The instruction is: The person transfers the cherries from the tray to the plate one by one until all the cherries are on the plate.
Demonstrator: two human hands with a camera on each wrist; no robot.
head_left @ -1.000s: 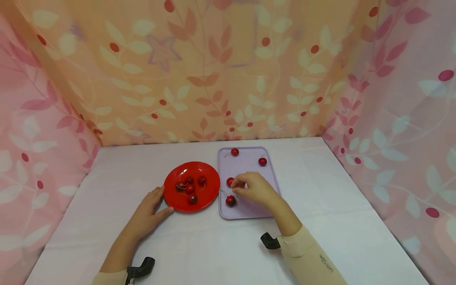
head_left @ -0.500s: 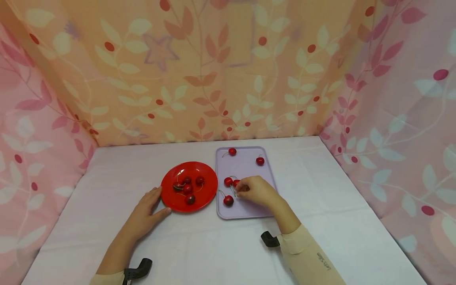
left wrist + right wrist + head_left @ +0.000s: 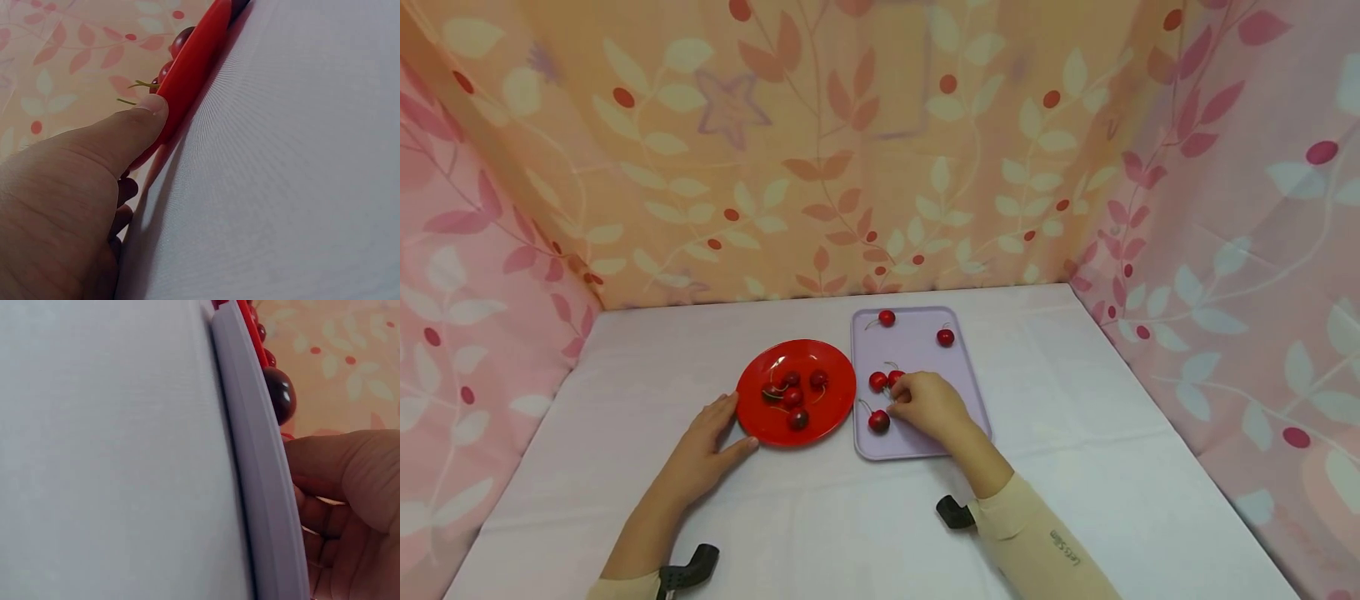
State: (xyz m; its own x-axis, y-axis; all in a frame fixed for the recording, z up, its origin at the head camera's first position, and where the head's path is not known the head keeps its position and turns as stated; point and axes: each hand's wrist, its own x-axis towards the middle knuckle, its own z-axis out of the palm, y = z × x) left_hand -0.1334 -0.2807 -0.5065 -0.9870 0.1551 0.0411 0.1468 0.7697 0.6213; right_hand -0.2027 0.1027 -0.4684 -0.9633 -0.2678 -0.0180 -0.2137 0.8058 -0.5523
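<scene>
Red cherries (image 3: pixel 877 382) on lilac tray (image 3: pixel 917 337), beside right fingers (image 3: pixel 908 390)

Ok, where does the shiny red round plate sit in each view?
Head: the shiny red round plate lies left of centre, beside the light purple rectangular tray.
Left wrist: edge-on, upper middle, against the thumb of the left hand.
Right wrist: a red sliver at the top, right of centre, beyond the tray.
Shared landmark: the white tablecloth, in all three.
</scene>
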